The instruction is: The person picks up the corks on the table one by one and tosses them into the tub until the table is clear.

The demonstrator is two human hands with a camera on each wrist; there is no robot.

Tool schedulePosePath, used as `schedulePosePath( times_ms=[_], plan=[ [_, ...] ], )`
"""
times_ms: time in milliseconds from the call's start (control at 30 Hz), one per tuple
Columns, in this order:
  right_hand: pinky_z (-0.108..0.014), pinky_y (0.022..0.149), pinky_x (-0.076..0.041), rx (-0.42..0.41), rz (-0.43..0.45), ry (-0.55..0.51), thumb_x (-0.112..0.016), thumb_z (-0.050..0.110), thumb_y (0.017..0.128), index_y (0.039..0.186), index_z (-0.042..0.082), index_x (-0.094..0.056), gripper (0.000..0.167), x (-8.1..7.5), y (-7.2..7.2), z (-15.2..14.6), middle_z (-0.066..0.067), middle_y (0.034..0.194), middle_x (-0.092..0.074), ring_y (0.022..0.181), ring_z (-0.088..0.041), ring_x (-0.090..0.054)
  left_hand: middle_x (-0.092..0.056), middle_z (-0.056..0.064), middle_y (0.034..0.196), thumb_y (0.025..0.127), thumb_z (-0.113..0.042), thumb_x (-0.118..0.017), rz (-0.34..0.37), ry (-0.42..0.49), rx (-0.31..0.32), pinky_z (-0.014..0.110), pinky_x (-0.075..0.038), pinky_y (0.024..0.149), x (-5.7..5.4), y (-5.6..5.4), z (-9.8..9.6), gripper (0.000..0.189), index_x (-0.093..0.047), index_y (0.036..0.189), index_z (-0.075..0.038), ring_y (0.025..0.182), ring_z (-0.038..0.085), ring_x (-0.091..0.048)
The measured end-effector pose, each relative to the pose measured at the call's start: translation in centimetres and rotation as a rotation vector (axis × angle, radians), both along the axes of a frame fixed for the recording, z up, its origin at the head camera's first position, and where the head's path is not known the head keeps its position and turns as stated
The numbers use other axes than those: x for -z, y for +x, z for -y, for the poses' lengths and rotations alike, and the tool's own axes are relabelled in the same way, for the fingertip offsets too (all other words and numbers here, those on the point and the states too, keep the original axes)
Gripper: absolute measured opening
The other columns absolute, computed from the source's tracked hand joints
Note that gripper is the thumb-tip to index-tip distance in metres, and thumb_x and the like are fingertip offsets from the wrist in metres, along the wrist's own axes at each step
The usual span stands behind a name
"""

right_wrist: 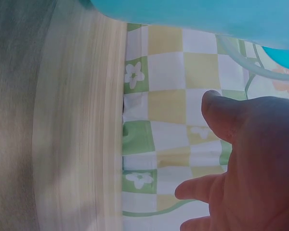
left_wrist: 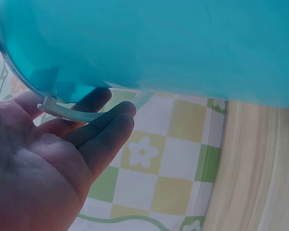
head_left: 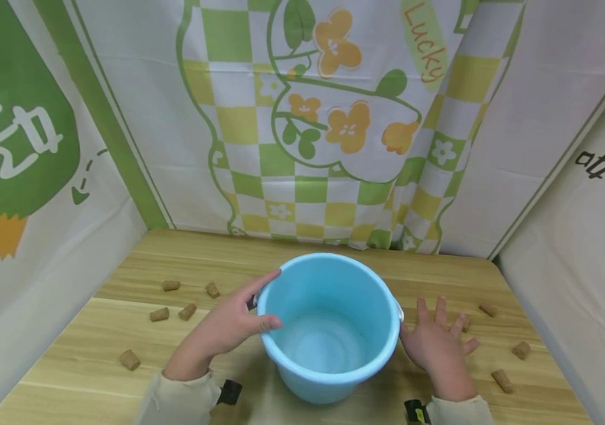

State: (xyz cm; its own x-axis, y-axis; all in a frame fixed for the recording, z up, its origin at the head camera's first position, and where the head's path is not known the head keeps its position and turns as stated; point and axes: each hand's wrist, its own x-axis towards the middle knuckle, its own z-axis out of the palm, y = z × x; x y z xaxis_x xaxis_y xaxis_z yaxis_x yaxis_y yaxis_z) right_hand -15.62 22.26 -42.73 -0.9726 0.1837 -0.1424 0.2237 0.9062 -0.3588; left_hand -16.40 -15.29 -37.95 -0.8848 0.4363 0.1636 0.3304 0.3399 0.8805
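Observation:
A light blue plastic bucket (head_left: 318, 389) stands upright in the middle of the wooden table, and its visible inside holds nothing. My left hand (head_left: 228, 327) grips its left side, with the thumb over the rim and the fingers outside. In the left wrist view, those fingers lie by the white handle (left_wrist: 74, 114) under the bucket's rim. To the bucket's right, my right hand (head_left: 435, 342) has its fingers spread and holds nothing. The right wrist view shows its thumb and fingers apart, a little away from the blue wall (right_wrist: 183, 12).
Several corks lie scattered left of the bucket, one cork (head_left: 129, 359) nearest the front. More lie on the right, including a cork (head_left: 502, 381) near the table's edge; another is partly behind the right hand. Printed cloth (head_left: 302, 195) hangs behind the table (head_left: 68, 383) and at both sides.

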Motion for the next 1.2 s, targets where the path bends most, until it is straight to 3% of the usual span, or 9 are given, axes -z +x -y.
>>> schedulePosePath(
  times_ms=[267, 500, 633, 767, 933, 1200],
  plan=[
    [-0.084, 0.086, 0.014, -0.018, -0.022, 0.006, -0.024, 0.083, 0.089, 0.157, 0.000, -0.021, 0.107, -0.2, 0.3, -0.2, -0.036, 0.156, 0.009, 0.130, -0.068, 0.021, -0.041, 0.015, 0.149, 0.089, -0.043, -0.075, -0.009, 0.000, 0.018, 0.042, -0.049, 0.090, 0.0, -0.2, 0.2, 0.084, -0.033, 0.157, -0.021, 0.116, 0.029, -0.056],
    [-0.083, 0.090, 0.011, -0.037, -0.063, 0.002, -0.027, 0.082, 0.089, 0.158, 0.003, -0.017, 0.106, -0.2, 0.1, -0.8, -0.034, 0.157, 0.007, 0.131, -0.069, 0.013, -0.037, 0.021, 0.151, 0.080, -0.062, -0.075, 0.010, 0.083, 0.123, 0.044, -0.048, 0.091, 0.4, -0.1, 0.5, 0.106, -0.019, 0.161, -0.022, 0.121, 0.038, -0.053],
    [-0.083, 0.094, 0.003, -0.065, -0.105, 0.001, -0.028, 0.080, 0.091, 0.160, 0.006, -0.009, 0.102, -0.4, 0.0, -1.3, -0.030, 0.158, 0.010, 0.132, -0.069, 0.001, -0.034, 0.021, 0.153, 0.077, -0.063, -0.076, 0.011, 0.120, 0.175, 0.048, -0.047, 0.093, 0.7, -0.2, 0.5, 0.112, -0.013, 0.162, -0.024, 0.124, 0.041, -0.050],
    [-0.080, 0.098, -0.012, -0.107, -0.165, -0.040, -0.029, 0.071, 0.098, 0.160, 0.006, 0.001, 0.094, -0.7, 0.0, -2.2, -0.031, 0.158, 0.013, 0.130, -0.069, -0.011, -0.032, 0.020, 0.154, 0.077, -0.061, -0.077, 0.018, 0.135, 0.191, 0.049, -0.046, 0.095, 0.8, -0.2, 0.5, 0.113, -0.012, 0.162, -0.024, 0.126, 0.041, -0.049],
    [-0.075, 0.095, -0.029, -0.144, -0.255, -0.141, -0.024, 0.053, 0.107, 0.158, 0.005, 0.005, 0.077, -1.1, 0.4, -3.8, -0.031, 0.158, 0.013, 0.129, -0.066, -0.021, -0.032, 0.019, 0.154, 0.077, -0.061, -0.077, 0.019, 0.143, 0.193, 0.049, -0.046, 0.095, 0.9, -0.2, 0.4, 0.113, -0.012, 0.162, -0.023, 0.125, 0.041, -0.049],
    [-0.073, 0.102, -0.019, -0.160, -0.430, -0.205, -0.020, 0.038, 0.111, 0.157, -0.003, -0.004, 0.065, -1.7, 0.8, -6.5, -0.034, 0.158, 0.000, 0.138, -0.058, -0.011, -0.032, 0.020, 0.153, 0.078, -0.060, -0.078, 0.038, 0.152, 0.198, 0.050, -0.047, 0.095, 0.8, -0.3, 0.4, 0.112, -0.012, 0.162, -0.024, 0.125, 0.042, -0.048]
  ],
)
